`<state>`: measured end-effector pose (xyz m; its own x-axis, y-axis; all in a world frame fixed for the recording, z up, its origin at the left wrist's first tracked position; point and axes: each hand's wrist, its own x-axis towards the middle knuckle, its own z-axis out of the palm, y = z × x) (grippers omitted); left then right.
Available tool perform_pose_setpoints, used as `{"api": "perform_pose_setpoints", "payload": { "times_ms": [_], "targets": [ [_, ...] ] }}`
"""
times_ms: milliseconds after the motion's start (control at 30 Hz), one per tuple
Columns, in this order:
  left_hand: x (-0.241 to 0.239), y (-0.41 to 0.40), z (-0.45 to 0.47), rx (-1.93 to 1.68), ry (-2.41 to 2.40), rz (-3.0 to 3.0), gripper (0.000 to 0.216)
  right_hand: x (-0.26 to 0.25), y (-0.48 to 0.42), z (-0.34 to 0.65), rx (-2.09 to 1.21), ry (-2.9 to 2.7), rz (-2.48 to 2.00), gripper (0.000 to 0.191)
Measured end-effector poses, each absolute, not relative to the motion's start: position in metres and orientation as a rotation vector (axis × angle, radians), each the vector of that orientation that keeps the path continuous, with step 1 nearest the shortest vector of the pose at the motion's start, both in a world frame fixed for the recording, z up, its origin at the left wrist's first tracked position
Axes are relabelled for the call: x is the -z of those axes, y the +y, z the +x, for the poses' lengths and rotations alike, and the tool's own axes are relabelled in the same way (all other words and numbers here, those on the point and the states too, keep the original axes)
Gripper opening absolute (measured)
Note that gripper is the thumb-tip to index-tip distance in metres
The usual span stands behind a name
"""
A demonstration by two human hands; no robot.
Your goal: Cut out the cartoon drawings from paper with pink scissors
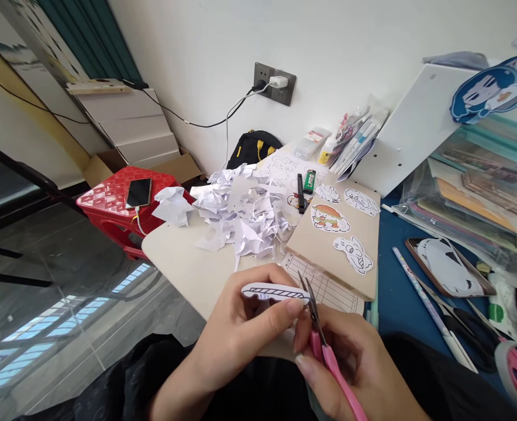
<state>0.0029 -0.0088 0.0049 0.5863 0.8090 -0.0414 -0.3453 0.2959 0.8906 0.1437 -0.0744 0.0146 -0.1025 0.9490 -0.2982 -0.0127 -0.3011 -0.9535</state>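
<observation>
Between the thumb and fingers of my left hand [245, 327] is a small white paper cutout [273, 292] with a black striped drawing along it. My right hand [355, 356] grips pink-handled scissors [328, 356]. The scissor blades point up and stand slightly apart, close to the right end of the cutout. Whether they touch the paper I cannot tell. Both hands are near each other above the front edge of the pale table [179, 257].
A heap of paper scraps [245, 210] lies beyond my hands. To the right, drawn cutouts rest on a cardboard box [302, 237]. Black-handled scissors [464, 333], a patterned pen [420, 292] and a tray of cutouts [451, 289] lie on blue. A phone [138, 193] charges on a red stool [104, 196].
</observation>
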Motion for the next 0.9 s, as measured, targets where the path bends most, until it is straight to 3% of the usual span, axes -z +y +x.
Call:
{"api": "perform_pose_setpoints", "payload": {
  "times_ms": [900],
  "targets": [
    [-0.001,-0.008,0.005,-0.856,0.508,0.984,0.012,-0.013,-0.071,0.152,-1.558,-1.238,-1.333,0.007]
  ]
}}
